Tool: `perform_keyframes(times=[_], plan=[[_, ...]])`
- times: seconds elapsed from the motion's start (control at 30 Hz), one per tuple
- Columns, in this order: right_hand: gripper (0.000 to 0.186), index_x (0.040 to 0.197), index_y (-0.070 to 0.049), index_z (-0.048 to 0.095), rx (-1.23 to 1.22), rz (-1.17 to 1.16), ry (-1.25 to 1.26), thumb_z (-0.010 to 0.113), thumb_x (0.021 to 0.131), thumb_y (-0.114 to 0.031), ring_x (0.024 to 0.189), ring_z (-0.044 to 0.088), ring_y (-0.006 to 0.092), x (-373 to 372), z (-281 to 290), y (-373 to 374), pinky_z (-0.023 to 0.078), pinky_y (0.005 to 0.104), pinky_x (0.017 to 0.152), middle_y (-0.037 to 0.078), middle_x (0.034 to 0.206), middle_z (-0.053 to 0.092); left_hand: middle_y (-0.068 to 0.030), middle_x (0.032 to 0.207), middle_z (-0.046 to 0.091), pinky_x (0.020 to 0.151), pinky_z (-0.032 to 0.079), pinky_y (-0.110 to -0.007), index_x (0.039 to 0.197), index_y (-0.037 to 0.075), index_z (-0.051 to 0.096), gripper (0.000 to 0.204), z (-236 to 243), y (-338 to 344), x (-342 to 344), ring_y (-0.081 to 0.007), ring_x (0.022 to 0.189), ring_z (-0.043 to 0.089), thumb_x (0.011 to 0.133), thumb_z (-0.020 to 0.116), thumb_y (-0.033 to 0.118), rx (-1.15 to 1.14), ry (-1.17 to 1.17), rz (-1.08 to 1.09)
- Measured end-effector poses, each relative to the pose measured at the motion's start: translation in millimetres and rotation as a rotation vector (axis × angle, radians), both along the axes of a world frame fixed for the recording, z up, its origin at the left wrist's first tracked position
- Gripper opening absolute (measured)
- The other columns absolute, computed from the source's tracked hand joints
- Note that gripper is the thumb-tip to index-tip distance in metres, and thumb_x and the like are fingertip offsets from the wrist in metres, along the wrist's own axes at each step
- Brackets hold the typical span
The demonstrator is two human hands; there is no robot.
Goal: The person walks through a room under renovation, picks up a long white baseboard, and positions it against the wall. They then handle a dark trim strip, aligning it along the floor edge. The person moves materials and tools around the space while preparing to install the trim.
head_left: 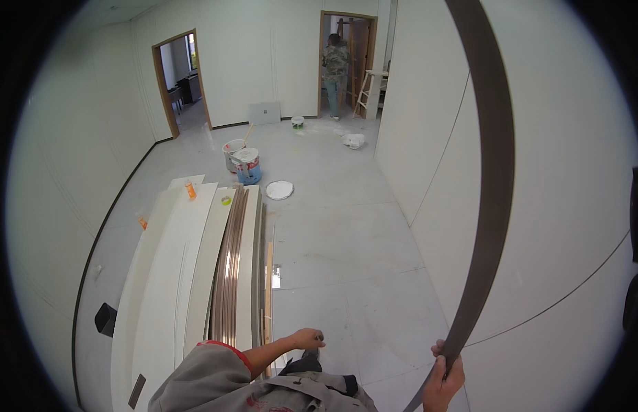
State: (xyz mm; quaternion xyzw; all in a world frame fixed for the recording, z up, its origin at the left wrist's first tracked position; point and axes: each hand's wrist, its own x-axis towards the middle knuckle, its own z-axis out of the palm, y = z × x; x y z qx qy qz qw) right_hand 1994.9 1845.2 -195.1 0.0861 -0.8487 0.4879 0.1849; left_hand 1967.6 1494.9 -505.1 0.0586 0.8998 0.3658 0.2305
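A long, flat, dark brown trim strip [496, 158] rises past the upper edge of the view, beside the white wall on the right. My right hand [448, 381] grips it near the lower edge, fingers wrapped round it. Below that hand the strip runs on out of view. My left hand [309, 338] is held in front of my body with its fingers curled closed; a small dark spot shows at the fingertips, too small to name. Left of that arm lies a stack of long white panels [175, 254], with a bundle of brown strips [230, 275] on it.
An orange bottle [190, 189] and a green tape roll [226, 200] sit on the stack. Beyond stand two buckets [247, 167], a white round lid [280, 190] and a small tub [298, 123]. A person [334, 69] stands in the far right doorway near a stepladder [369, 93].
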Motion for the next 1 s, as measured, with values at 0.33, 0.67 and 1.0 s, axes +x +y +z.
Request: perform_keyframes(times=[0.33, 0.67, 1.0], plan=[[0.051, 0.126, 0.001, 0.055, 0.125, -0.035, 0.434, 0.058, 0.076, 0.007, 0.099, 0.067, 0.0378, -165, 33, -77, 0.057, 0.0396, 0.080, 0.021, 0.119, 0.064, -0.0184, 0.134, 0.054, 0.105, 0.040, -0.040, 0.137, 0.004, 0.048, 0.070, 233, 86, -226, -0.0332, 0.125, 0.050, 0.079, 0.079, 0.028, 0.551, 0.472, -0.529], [0.039, 0.125, 0.001, 0.052, -0.130, -0.198, 0.729, 0.061, 0.087, -0.004, 0.093, 0.064, 0.0327, -155, 47, -116, 0.053, 0.0346, 0.078, 0.018, 0.112, 0.063, -0.0062, 0.120, 0.062, 0.101, 0.041, -0.037, 0.124, 0.003, 0.060, 0.042, 219, 110, -272, -0.0182, 0.116, 0.053, 0.084, 0.071, 0.011, 0.832, 0.076, -0.585], [0.018, 0.104, -0.001, 0.060, -0.420, -0.604, 0.326, 0.062, 0.096, -0.018, 0.084, 0.058, 0.0149, -136, 69, -85, 0.048, 0.0282, 0.077, 0.008, 0.093, 0.064, -0.0061, 0.102, 0.067, 0.089, 0.046, -0.031, 0.113, -0.002, 0.064, 0.032, 235, 153, -325, -0.0151, 0.096, 0.059, 0.081, 0.062, -0.002, 0.664, 0.098, -0.695]])
